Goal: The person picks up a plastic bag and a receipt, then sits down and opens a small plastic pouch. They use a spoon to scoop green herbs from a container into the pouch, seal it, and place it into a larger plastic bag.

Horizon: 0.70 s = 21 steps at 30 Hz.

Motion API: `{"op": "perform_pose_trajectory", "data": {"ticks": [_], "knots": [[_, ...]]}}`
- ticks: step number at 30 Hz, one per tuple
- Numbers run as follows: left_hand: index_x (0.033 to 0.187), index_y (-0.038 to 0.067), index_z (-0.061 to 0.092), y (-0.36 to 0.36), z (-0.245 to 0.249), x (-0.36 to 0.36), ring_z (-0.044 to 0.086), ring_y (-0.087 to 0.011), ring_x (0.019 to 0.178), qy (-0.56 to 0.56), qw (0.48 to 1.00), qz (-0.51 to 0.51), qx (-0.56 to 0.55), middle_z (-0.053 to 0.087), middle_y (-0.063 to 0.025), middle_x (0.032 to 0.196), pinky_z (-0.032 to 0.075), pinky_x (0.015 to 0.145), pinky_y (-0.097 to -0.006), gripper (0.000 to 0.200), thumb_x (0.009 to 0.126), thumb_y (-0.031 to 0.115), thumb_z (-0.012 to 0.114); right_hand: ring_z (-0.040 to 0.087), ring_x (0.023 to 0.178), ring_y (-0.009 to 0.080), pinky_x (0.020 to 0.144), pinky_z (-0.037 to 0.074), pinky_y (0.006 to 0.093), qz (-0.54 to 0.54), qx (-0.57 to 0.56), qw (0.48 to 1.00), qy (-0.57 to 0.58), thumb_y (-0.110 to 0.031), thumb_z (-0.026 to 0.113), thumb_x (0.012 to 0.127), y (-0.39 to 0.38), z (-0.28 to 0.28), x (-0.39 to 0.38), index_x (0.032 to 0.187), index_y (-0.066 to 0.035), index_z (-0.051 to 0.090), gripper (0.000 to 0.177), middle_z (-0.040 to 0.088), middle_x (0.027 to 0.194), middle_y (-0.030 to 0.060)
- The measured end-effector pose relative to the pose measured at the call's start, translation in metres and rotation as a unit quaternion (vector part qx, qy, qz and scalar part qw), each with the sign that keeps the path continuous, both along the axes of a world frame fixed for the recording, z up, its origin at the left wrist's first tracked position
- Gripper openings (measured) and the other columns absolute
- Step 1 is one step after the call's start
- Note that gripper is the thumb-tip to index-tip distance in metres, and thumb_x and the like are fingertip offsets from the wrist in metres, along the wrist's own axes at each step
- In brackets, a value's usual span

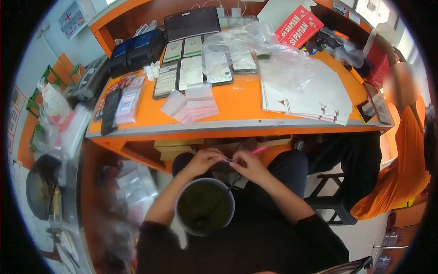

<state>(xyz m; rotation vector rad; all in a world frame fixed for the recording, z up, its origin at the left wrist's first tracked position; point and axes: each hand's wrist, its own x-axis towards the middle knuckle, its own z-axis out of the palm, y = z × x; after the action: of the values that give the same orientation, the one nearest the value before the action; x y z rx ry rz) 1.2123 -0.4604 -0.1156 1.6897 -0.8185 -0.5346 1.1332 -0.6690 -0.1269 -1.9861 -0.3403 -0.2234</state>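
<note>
My left hand and my right hand meet just below the desk's front edge, fingers pinched on a small thin item between them. It looks like clear plastic, too small to make out fully. Beneath the hands, in my lap, sits a round white tub filled with a dark green substance. A dark-handled spoon leans over its right rim. On the orange desk above, small clear plastic bags with pink edges lie near the front.
Several phones, a tablet, a black case, white sheets and crumpled clear plastic cover parts of the desk. A person in orange sits at the right, by a black stool. Plastic bags lie below left.
</note>
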Motion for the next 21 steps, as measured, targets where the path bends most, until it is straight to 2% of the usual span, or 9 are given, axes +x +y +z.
{"op": "perform_pose_trajectory", "data": {"ticks": [6, 7, 8, 10, 13, 14, 16, 19, 21], "knots": [[0.097, 0.001, 0.065, -0.004, 0.003, -0.005, 0.059, -0.0149, 0.084, -0.082, 0.996, 0.02, 0.021, 0.062, -0.0068, 0.086, 0.046, 0.075, -0.0278, 0.014, 0.088, 0.011, 0.059, 0.056, 0.078, 0.0343, 0.068, 0.045, 0.0405, 0.052, -0.054, 0.997, -0.033, -0.011, 0.06, 0.081, 0.006, 0.011, 0.012, 0.084, -0.001, 0.055, 0.011, 0.055, 0.081, 0.0164], [0.093, 0.001, 0.065, -0.002, 0.0, -0.004, 0.059, -0.015, 0.082, -0.029, 0.998, 0.041, 0.031, 0.063, -0.0069, 0.086, 0.047, 0.075, -0.0275, 0.013, 0.086, 0.011, 0.061, 0.056, 0.078, 0.0353, 0.068, 0.045, 0.0414, 0.06, -0.066, 0.995, -0.038, -0.01, 0.059, 0.082, 0.006, 0.012, 0.012, 0.084, -0.001, 0.055, 0.01, 0.055, 0.081, 0.0168], [0.09, 0.001, 0.064, 0.0, -0.005, -0.003, 0.06, -0.015, 0.081, 0.024, 0.997, 0.061, 0.04, 0.064, -0.007, 0.085, 0.047, 0.075, -0.0272, 0.011, 0.085, 0.011, 0.063, 0.056, 0.078, 0.0353, 0.068, 0.045, 0.0414, 0.064, -0.065, 0.995, -0.044, -0.01, 0.059, 0.082, 0.007, 0.01, 0.013, 0.084, -0.001, 0.055, 0.01, 0.055, 0.081, 0.0168], [0.087, 0.001, 0.063, 0.003, -0.012, -0.002, 0.06, -0.0133, 0.076, -0.03, 0.997, 0.064, 0.024, 0.064, -0.0063, 0.082, 0.047, 0.072, -0.0267, 0.008, 0.084, 0.009, 0.062, 0.057, 0.078, 0.0326, 0.066, 0.045, 0.0382, 0.08, -0.058, 0.995, -0.006, -0.009, 0.06, 0.08, 0.01, 0.006, 0.015, 0.081, -0.001, 0.057, 0.009, 0.057, 0.08, 0.015], [0.085, 0.001, 0.062, 0.006, -0.013, -0.001, 0.059, -0.0125, 0.073, 0.02, 0.998, 0.05, 0.021, 0.062, -0.0071, 0.079, 0.047, 0.064, -0.027, 0.008, 0.084, 0.008, 0.062, 0.057, 0.076, 0.0326, 0.066, 0.045, 0.0381, 0.117, -0.084, 0.988, -0.05, -0.008, 0.061, 0.08, 0.011, 0.005, 0.018, 0.08, 0.0, 0.057, 0.009, 0.057, 0.077, 0.0161], [0.085, 0.001, 0.062, 0.007, -0.012, -0.002, 0.059, -0.0125, 0.073, 0.018, 0.998, 0.05, 0.021, 0.062, -0.0071, 0.079, 0.047, 0.064, -0.027, 0.008, 0.084, 0.008, 0.062, 0.057, 0.076, 0.0326, 0.066, 0.045, 0.0381, 0.117, -0.085, 0.988, -0.052, -0.008, 0.061, 0.08, 0.008, 0.007, 0.019, 0.08, 0.0, 0.057, 0.009, 0.057, 0.077, 0.0161], [0.084, 0.001, 0.061, 0.004, -0.001, -0.006, 0.06, -0.0094, 0.072, -0.087, 0.995, 0.032, 0.04, 0.063, -0.0041, 0.078, 0.049, 0.066, -0.025, 0.007, 0.085, 0.008, 0.062, 0.057, 0.079, 0.0336, 0.067, 0.045, 0.0417, 0.139, -0.124, 0.982, -0.007, -0.011, 0.061, 0.081, 0.001, 0.012, 0.021, 0.084, 0.0, 0.058, 0.011, 0.058, 0.08, 0.0166], [0.086, 0.002, 0.062, 0.002, 0.006, -0.006, 0.059, -0.0087, 0.072, -0.067, 0.995, 0.048, 0.059, 0.064, -0.0036, 0.079, 0.048, 0.065, -0.0245, 0.008, 0.085, 0.01, 0.063, 0.058, 0.08, 0.0333, 0.069, 0.046, 0.0413, 0.13, -0.099, 0.986, 0.037, -0.012, 0.062, 0.08, -0.002, 0.021, 0.023, 0.085, -0.002, 0.06, 0.011, 0.06, 0.083, 0.0158], [0.088, 0.003, 0.063, 0.004, 0.011, -0.008, 0.059, -0.0086, 0.072, -0.041, 0.997, 0.048, 0.046, 0.064, -0.0037, 0.08, 0.048, 0.065, -0.0243, 0.009, 0.085, 0.011, 0.064, 0.059, 0.081, 0.0334, 0.07, 0.046, 0.041, 0.114, -0.102, 0.988, 0.007, -0.012, 0.062, 0.08, -0.004, 0.023, 0.027, 0.086, -0.002, 0.06, 0.012, 0.06, 0.084, 0.0154]]}}
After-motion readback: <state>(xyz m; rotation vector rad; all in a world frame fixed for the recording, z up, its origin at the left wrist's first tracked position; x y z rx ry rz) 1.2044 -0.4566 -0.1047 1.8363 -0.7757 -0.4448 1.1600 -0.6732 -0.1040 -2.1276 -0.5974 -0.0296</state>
